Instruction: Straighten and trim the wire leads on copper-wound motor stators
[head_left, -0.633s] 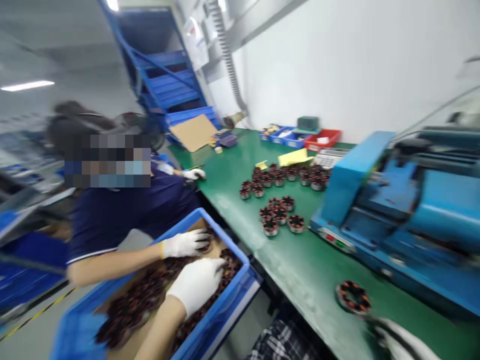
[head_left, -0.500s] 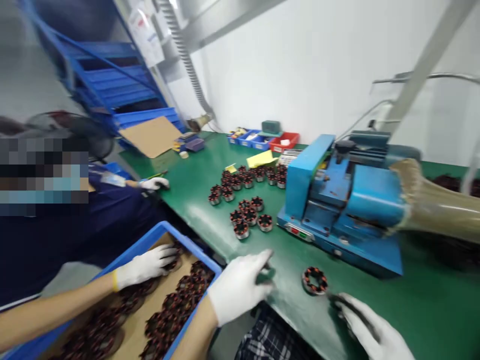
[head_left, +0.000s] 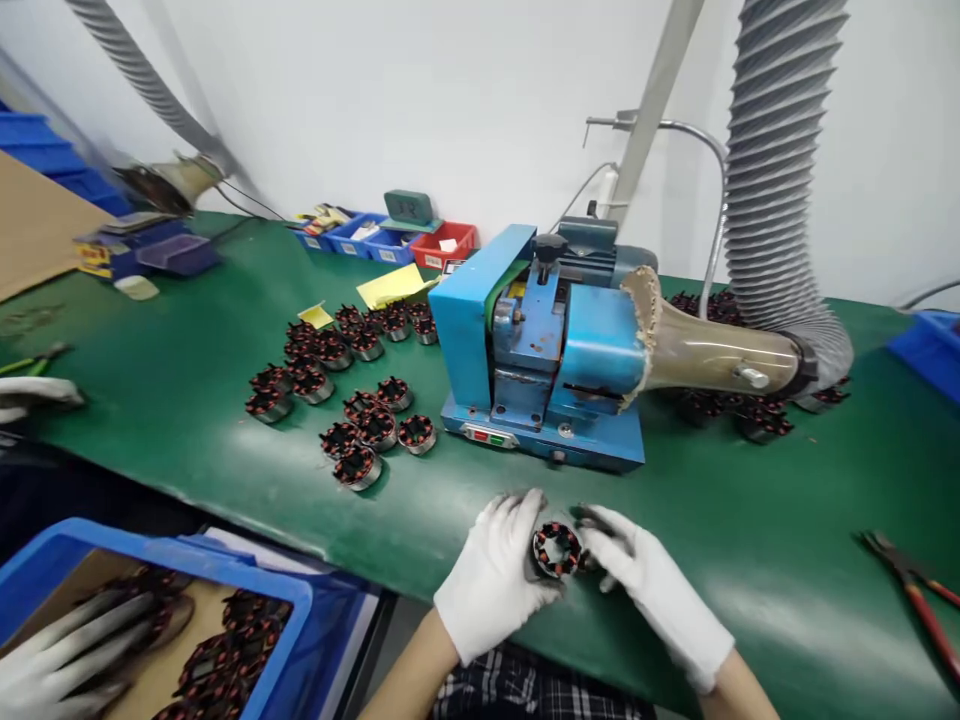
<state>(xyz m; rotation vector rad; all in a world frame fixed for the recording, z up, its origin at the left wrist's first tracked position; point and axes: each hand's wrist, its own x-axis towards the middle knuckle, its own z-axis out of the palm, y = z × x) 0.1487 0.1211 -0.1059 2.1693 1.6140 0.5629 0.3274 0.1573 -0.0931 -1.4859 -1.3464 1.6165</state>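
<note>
Your gloved left hand (head_left: 495,585) and right hand (head_left: 649,590) both curl closed around one wound stator (head_left: 556,549), at 6 o'clock from the blue machine (head_left: 540,350) on the green table (head_left: 187,400).

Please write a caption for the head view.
Gloved left hand and right hand hold one wound stator before blue machine.

Head-worn view, forward-down, close over green bench (head_left: 187,400)
</note>
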